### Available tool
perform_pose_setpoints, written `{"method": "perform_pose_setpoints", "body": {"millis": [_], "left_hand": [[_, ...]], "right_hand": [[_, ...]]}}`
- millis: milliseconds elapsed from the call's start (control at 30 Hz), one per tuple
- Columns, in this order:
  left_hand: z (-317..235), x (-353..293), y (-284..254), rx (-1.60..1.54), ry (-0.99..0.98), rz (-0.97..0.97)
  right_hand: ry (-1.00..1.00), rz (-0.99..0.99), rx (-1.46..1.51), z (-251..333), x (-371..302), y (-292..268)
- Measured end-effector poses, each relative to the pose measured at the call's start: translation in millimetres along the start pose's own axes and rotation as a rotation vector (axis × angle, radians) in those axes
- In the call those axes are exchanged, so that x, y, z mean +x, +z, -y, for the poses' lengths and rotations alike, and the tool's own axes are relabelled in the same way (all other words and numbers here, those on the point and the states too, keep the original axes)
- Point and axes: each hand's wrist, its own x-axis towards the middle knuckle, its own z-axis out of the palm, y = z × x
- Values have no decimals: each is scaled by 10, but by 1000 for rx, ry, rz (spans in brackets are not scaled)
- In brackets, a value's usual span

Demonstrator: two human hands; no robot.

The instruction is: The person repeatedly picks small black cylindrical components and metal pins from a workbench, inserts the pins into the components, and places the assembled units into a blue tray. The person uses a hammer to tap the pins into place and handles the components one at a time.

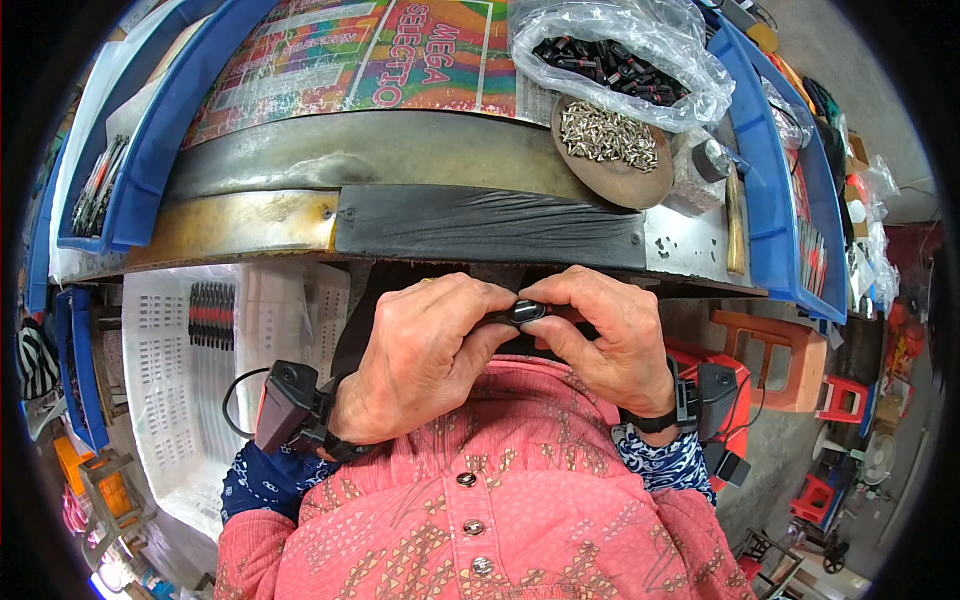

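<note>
Left hand [425, 360] and right hand [600, 340] met close to chest, just below workbench edge [490, 228]. Both pinched small black oval part [526, 312] between thumbs and forefingers, fingers curled tight, almost no gap. Part sat between two hands, touching both. Above on bench: round dish of silver metal pieces [610, 140], clear bag of black parts [615, 62]. White crate [190, 390] stood at left.

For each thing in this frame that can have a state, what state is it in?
Left hand: fingers closed on the small black part.
Right hand: fingers closed on the same part.
Small black part: pinched between both hands, off the bench.
Clear plastic bag: open, holding black pieces.
Round dish: holding a pile of small metal pieces.
</note>
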Motion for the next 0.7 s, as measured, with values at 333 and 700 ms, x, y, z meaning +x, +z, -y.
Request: {"method": "perform_pose_setpoints", "body": {"millis": [333, 700], "left_hand": [[38, -36, -20, 23, -2, 14], [64, -111, 7, 54, 58, 21]], "right_hand": [[69, -85, 165, -22, -51, 77], [28, -27, 163, -71, -68, 86]]}}
